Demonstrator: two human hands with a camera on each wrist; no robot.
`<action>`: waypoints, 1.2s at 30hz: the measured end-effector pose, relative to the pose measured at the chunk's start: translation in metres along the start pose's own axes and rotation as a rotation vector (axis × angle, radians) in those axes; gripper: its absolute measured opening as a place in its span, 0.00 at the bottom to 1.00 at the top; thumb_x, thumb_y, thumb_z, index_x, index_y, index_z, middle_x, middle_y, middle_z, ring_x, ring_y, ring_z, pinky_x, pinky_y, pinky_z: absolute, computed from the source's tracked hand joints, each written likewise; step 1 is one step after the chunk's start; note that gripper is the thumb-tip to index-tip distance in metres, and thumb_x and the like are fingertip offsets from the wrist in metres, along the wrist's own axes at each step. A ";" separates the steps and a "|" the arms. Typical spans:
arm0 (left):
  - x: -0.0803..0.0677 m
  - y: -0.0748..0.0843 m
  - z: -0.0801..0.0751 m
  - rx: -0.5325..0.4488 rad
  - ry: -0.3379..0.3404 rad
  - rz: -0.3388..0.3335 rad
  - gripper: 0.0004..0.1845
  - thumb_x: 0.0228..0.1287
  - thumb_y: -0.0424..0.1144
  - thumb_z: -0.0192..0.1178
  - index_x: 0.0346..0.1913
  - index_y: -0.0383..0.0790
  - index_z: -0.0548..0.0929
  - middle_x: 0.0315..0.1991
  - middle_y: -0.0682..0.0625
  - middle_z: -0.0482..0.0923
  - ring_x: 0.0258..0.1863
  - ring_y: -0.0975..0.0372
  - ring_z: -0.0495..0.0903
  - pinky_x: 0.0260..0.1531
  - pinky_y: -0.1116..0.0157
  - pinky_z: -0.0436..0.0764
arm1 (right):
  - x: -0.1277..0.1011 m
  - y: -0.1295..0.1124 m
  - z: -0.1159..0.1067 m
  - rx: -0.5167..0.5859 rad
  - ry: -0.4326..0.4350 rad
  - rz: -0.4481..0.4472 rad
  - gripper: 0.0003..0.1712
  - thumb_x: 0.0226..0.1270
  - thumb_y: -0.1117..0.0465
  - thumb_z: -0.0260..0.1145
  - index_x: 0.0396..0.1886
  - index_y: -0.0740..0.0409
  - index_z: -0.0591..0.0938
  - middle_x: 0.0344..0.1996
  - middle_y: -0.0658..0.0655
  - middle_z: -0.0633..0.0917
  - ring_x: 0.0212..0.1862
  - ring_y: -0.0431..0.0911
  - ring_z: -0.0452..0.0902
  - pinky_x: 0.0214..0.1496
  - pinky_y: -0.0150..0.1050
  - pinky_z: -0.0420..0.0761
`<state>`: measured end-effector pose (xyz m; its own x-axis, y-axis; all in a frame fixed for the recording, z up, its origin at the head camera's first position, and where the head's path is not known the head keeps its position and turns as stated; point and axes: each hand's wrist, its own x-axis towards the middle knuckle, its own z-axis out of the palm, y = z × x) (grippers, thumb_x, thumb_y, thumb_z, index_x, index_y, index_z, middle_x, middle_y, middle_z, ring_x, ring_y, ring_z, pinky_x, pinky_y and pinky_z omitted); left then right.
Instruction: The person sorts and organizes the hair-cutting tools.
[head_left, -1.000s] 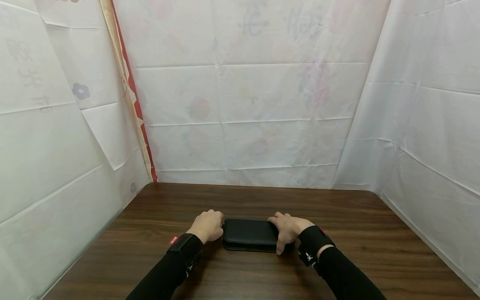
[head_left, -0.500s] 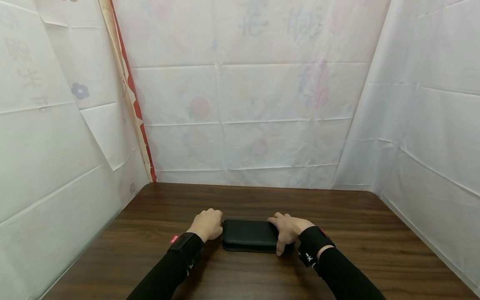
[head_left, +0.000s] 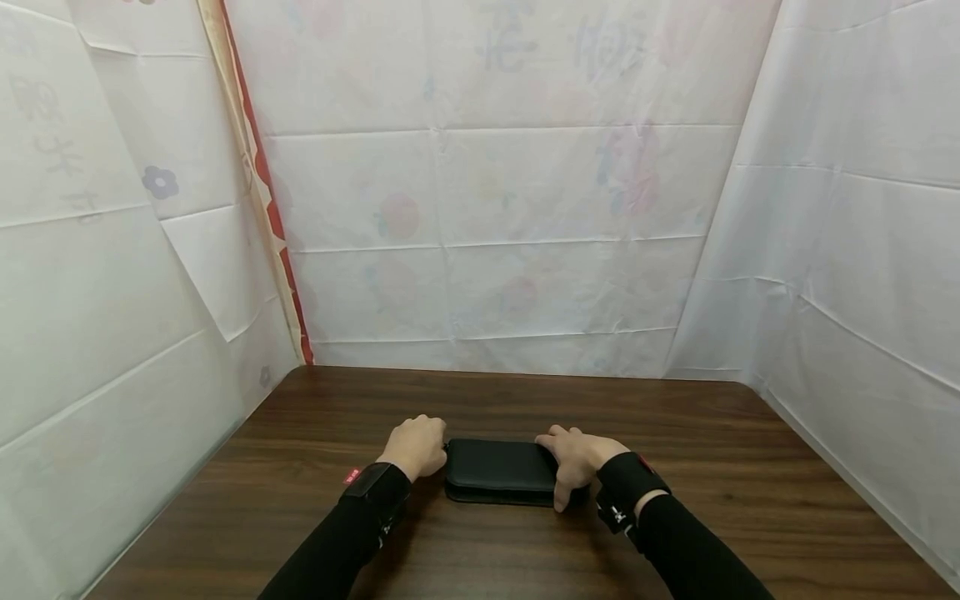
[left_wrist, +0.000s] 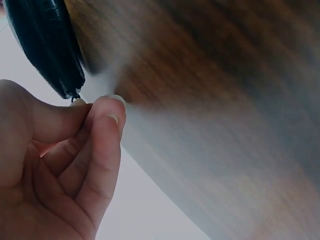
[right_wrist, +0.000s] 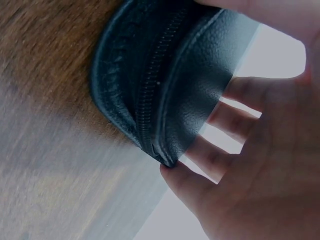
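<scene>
A black zip-around wallet (head_left: 501, 467) lies flat on the table in the head view, between my two hands. At its left end my left hand (head_left: 415, 447) pinches the zipper pull (left_wrist: 75, 96) between thumb and fingertips; most of the pull is hidden by them. My right hand (head_left: 579, 461) grips the right end, fingers spread over the top and far side, thumb at the near edge. In the right wrist view the closed zipper teeth (right_wrist: 150, 85) run along the wallet's side, beside the grained leather face.
The dark wood table (head_left: 480, 554) reaches to white sheet walls at the back (head_left: 480, 208), left (head_left: 90, 333) and right (head_left: 847, 275). A red-and-cream strip (head_left: 266, 183) runs up the back left corner. Black bands are strapped round both wrists.
My left wrist has shifted very slightly away from me and to the right. The wallet and my right hand stay where they were.
</scene>
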<state>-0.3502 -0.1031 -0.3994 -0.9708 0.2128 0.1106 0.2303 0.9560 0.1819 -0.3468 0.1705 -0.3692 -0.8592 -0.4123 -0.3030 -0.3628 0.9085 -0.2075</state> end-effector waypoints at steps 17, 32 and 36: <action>-0.006 0.002 -0.002 0.029 0.013 0.001 0.13 0.62 0.30 0.63 0.50 0.36 0.87 0.38 0.43 0.84 0.33 0.52 0.82 0.33 0.55 0.82 | 0.002 0.000 0.000 -0.001 0.000 -0.026 0.55 0.46 0.58 0.86 0.75 0.54 0.68 0.67 0.56 0.70 0.68 0.59 0.65 0.60 0.59 0.74; -0.014 0.003 -0.005 0.001 0.028 0.034 0.07 0.62 0.31 0.62 0.41 0.38 0.88 0.29 0.49 0.81 0.23 0.59 0.72 0.25 0.59 0.72 | -0.003 0.006 0.001 0.021 0.003 -0.059 0.55 0.49 0.58 0.84 0.76 0.56 0.66 0.67 0.58 0.68 0.69 0.59 0.62 0.60 0.57 0.73; -0.016 0.002 -0.007 -0.004 0.013 0.036 0.08 0.63 0.31 0.61 0.41 0.39 0.88 0.32 0.48 0.83 0.24 0.59 0.73 0.26 0.59 0.74 | -0.003 0.009 0.004 0.046 0.012 -0.072 0.56 0.49 0.57 0.83 0.77 0.56 0.66 0.67 0.58 0.68 0.69 0.59 0.61 0.61 0.57 0.72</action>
<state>-0.3336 -0.1058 -0.3942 -0.9610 0.2445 0.1295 0.2654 0.9469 0.1817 -0.3462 0.1795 -0.3735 -0.8358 -0.4756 -0.2744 -0.4074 0.8722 -0.2707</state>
